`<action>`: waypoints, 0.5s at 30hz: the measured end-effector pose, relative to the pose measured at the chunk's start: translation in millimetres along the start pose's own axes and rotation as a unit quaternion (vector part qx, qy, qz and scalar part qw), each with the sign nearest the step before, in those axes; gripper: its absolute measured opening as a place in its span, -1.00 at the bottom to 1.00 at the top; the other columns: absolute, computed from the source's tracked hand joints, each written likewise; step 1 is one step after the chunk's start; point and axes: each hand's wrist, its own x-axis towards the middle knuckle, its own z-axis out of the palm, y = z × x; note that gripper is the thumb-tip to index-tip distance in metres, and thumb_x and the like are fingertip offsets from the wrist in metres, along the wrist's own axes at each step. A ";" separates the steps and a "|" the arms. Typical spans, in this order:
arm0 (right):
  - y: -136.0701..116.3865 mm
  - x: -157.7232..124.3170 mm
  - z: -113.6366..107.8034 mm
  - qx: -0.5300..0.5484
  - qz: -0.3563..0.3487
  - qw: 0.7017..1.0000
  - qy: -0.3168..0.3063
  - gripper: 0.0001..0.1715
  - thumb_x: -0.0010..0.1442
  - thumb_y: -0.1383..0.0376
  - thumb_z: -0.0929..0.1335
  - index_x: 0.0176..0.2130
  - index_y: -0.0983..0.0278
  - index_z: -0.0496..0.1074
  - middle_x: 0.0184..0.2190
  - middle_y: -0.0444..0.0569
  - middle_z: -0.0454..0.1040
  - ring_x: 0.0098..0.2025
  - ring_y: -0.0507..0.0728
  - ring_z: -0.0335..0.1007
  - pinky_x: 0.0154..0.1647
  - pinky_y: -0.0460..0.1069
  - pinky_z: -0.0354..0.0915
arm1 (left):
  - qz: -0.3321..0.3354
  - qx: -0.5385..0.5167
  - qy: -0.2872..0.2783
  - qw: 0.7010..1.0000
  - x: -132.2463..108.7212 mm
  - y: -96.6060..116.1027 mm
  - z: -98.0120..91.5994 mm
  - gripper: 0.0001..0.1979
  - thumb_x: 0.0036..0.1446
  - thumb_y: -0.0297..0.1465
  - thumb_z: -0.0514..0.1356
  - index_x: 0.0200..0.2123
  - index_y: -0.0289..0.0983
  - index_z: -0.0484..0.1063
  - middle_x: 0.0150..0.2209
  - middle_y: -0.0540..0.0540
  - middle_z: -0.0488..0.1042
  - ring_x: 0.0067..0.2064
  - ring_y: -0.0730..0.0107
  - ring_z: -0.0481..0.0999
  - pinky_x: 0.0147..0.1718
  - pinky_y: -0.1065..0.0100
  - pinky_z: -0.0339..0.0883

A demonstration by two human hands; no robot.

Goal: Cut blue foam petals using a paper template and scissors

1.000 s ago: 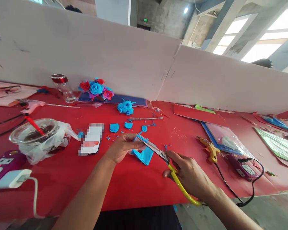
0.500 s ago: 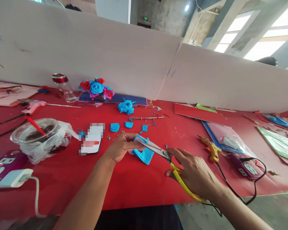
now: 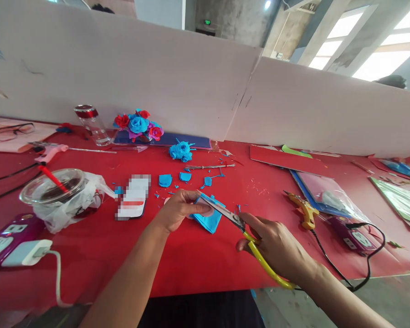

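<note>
My left hand [image 3: 181, 209] pinches a folded piece of blue crepe paper [image 3: 210, 222] above the red table, fingertips near the scissor blades. My right hand [image 3: 273, 243] grips yellow-handled scissors [image 3: 227, 213], whose blades lie across the upper edge of the paper and point toward my left fingers. Cut blue paper pieces [image 3: 165, 180] lie in a row beyond my hands, with small scraps around them. Behind these sit a cluster of blue paper flowers [image 3: 181, 151] and a bundle of thin wires [image 3: 210, 166].
A phone [image 3: 134, 198] and a bagged cup with a red straw [image 3: 54, 187] are on the left. At right lie a yellow glue gun [image 3: 304, 212] with its cord and a purple power strip [image 3: 351, 234]. A paper bouquet [image 3: 138, 124] stands by the white partition [image 3: 157, 77].
The blades have come down along the paper's edge, and the blue paper now shows broader and flatter beneath them. My left hand shifted slightly right. The whole view moved a little.
</note>
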 end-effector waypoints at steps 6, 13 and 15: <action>0.5 2.2 -3.4 0.044 0.051 0.998 -0.018 -0.68 0.24 0.02 0.24 -0.17 0.18 0.35 -0.56 -0.08 0.50 -0.64 0.07 0.32 -0.61 -0.09 0.04 | -0.006 0.011 0.020 1.000 1.5 0.7 1.8 -0.91 -0.10 -0.39 0.35 -0.46 -0.29 0.58 -0.49 -0.06 0.53 -0.43 0.43 0.43 -0.42 0.40 0.24; 52.8 16.1 26.3 -0.084 0.223 0.971 -0.017 -0.59 0.26 0.05 0.19 -0.02 0.24 0.29 -0.62 -0.07 0.44 -0.52 0.22 0.45 -0.57 -0.08 -0.02 | -0.001 -0.033 0.113 0.993 12.3 -12.4 -2.7 -0.74 -0.09 -0.32 0.35 -0.25 -0.22 0.56 -0.30 -0.05 0.56 -0.29 0.39 0.48 -0.35 0.41 0.27; 68.4 19.2 33.0 -0.107 0.247 0.963 -0.020 -0.64 0.27 0.18 0.18 0.00 0.27 0.27 -0.54 -0.02 0.48 -0.46 0.22 0.48 -0.54 -0.07 0.02 | 0.003 -0.017 0.133 0.991 14.3 -15.0 -2.5 -0.69 -0.04 -0.34 0.31 -0.15 -0.19 0.54 -0.21 -0.06 0.56 -0.19 0.35 0.48 -0.28 0.40 0.28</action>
